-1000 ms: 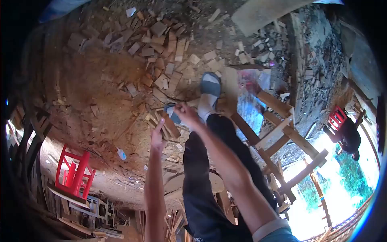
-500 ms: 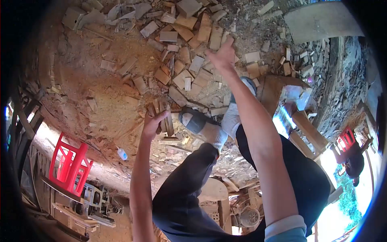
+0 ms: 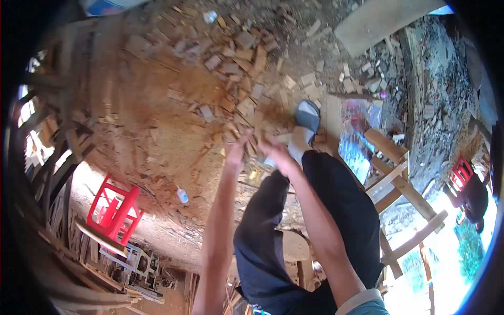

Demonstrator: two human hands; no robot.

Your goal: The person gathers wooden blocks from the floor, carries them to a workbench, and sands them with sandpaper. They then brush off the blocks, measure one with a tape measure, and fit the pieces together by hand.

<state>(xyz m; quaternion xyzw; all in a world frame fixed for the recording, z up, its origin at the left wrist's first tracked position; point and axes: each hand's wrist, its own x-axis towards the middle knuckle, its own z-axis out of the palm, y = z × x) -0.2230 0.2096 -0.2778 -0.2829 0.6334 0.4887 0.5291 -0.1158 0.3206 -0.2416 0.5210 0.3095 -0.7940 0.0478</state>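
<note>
My left hand (image 3: 236, 149) is closed round a few small wood pieces (image 3: 252, 143), held low in front of my legs. Close beside it on the right is my right hand (image 3: 277, 153), its fingers pointing towards those pieces. Motion blur smears the right fingers, so whether a piece is in them cannot be made out. Beyond both hands, a loose pile of small wood blocks (image 3: 244, 65) lies scattered on the dirt floor.
A red plastic stool (image 3: 113, 210) and a small white bottle (image 3: 182, 195) are at the left. Wooden framing (image 3: 404, 181) stands by my right leg, near a broad board (image 3: 383, 23). Another person (image 3: 475, 202) is at the far right, beside a red stool (image 3: 461, 173).
My right hand has come back from the far block pile to beside my left hand. The left hand still holds wood pieces. The head view has shifted.
</note>
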